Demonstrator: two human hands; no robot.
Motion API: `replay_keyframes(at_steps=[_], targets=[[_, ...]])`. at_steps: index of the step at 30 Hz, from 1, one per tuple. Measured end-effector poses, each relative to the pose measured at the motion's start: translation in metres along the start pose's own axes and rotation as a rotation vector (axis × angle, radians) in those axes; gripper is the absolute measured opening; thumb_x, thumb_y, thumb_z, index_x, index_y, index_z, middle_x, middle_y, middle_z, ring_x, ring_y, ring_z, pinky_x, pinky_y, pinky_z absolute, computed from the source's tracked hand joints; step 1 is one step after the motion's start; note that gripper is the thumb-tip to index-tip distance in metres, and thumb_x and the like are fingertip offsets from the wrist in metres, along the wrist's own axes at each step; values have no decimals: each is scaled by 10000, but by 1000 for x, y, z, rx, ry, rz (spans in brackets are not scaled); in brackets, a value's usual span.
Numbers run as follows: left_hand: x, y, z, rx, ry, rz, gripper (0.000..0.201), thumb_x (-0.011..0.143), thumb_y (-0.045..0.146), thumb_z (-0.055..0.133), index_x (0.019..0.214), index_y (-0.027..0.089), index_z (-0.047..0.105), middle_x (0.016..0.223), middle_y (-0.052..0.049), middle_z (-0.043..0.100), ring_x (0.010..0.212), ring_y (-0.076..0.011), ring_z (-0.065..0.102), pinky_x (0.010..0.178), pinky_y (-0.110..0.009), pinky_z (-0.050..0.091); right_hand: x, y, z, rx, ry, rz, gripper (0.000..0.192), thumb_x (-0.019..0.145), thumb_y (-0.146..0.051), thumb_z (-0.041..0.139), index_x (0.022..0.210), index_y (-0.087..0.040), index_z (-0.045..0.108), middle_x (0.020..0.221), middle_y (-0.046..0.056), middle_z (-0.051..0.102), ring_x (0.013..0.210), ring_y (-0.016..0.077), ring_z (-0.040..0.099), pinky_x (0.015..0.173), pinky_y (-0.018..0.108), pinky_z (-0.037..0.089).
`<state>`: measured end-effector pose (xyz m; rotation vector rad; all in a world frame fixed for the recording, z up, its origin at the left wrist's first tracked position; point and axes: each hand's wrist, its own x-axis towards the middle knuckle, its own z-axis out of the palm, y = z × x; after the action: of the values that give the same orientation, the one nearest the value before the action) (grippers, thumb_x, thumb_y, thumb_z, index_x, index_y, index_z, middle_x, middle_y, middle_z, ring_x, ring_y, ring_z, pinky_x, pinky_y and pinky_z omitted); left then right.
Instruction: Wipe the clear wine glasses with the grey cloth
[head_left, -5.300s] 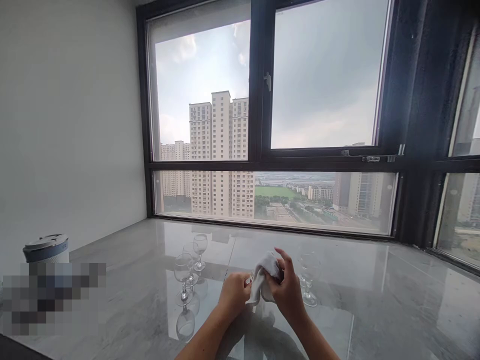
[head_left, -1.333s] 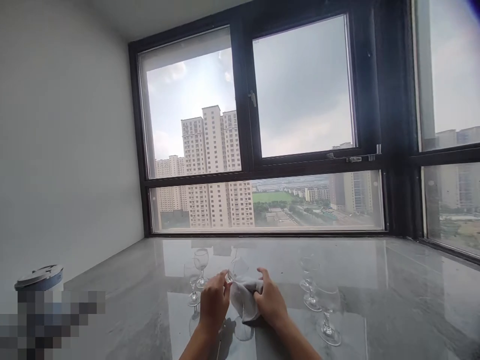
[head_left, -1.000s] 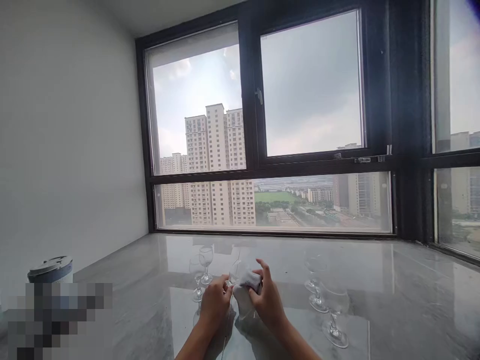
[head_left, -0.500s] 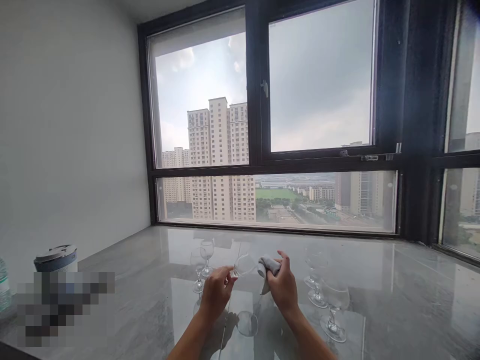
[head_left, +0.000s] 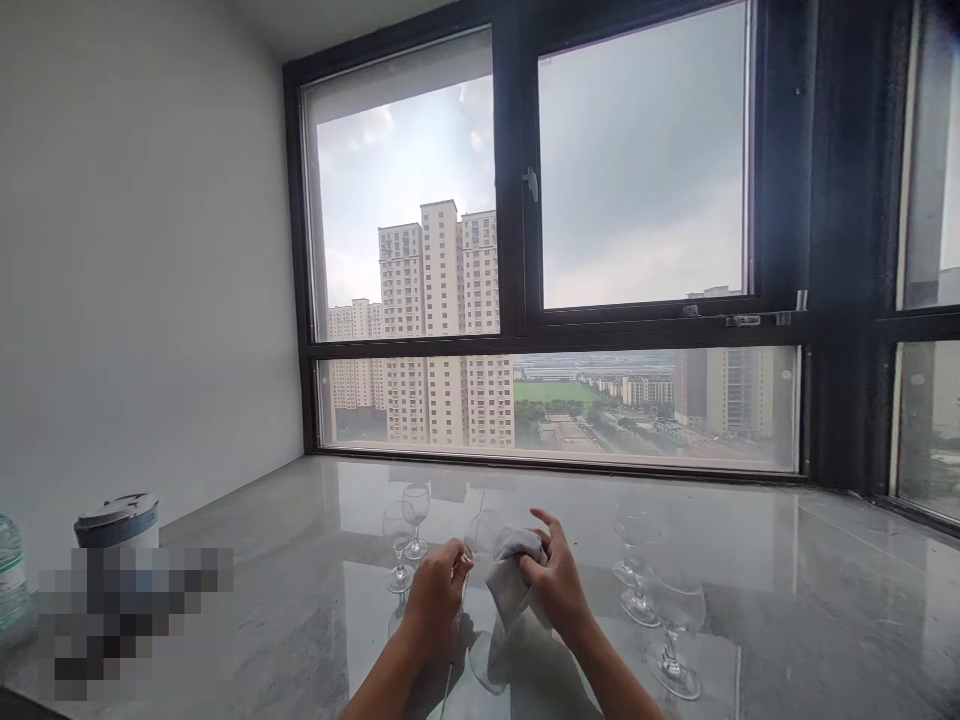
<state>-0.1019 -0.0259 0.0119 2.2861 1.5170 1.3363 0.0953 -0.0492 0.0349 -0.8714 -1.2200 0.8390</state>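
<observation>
Left hand (head_left: 437, 585): its grip is pinching the held glass (head_left: 482, 530) near the stem; the fingers hide the rest of that end.
Right hand (head_left: 559, 575): its grip is bunched round the cloth (head_left: 511, 588), with one finger sticking up.
Held glass: up off the desk (head_left: 277, 600), between the two hands, tipped so its bowl points at the right hand.
Cloth: up against the bowl, with a corner hanging down. I can't tell if any is tucked inside.
Good rubbing: I think the left hand should hold snugly but not squeeze, as a thin stem could snap. Soft little turns look best, with no hard push on the rim.
Two left glasses (head_left: 397, 520): standing close together; I see no drink in them.
Three right glasses (head_left: 679, 605): standing in a slanting row, no drink showing either.
Tub (head_left: 120, 525): its lid (head_left: 112, 510) looks on, so its inside is hidden.
Bottle (head_left: 10, 575): at the left edge; I can't tell what it holds.
</observation>
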Motion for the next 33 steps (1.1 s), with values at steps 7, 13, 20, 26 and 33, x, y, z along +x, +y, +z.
replay_keyframes(at_steps=[7,13,20,26,33], targets=[[3,-3,-8,117,104,-33,143,822,150,506,853,210,632,810,-45,664,799,-222,609,774,-331,409,4,-18,-19,168,58,83,675,607,-192,569,1278,-220,502,930,1,670,738,161,604,653,254,445],[2,-4,-7,159,70,-58,137,805,132,513,810,209,626,807,-45,656,820,-230,583,785,-347,392,3,-15,-24,407,-32,266,721,651,-243,569,1364,-194,471,639,-63,541,507,121,437,470,221,313],[4,-6,-4,86,47,-41,126,761,122,557,808,228,608,844,-53,676,870,-262,586,805,-373,396,6,-11,-26,234,136,277,721,650,-304,558,1353,-177,457,681,-37,590,544,163,528,484,249,383],[3,-3,-4,-3,28,22,119,761,140,577,805,248,599,855,-58,681,878,-254,591,801,-364,419,12,0,-33,131,260,268,685,654,-377,548,1305,-179,468,732,-15,617,625,202,611,541,285,462],[2,0,-3,-33,2,10,80,834,210,561,872,242,623,852,-67,681,856,-246,599,776,-349,435,12,-1,-37,-28,336,258,552,670,-367,543,1193,-190,555,850,38,649,732,221,625,616,309,488]])
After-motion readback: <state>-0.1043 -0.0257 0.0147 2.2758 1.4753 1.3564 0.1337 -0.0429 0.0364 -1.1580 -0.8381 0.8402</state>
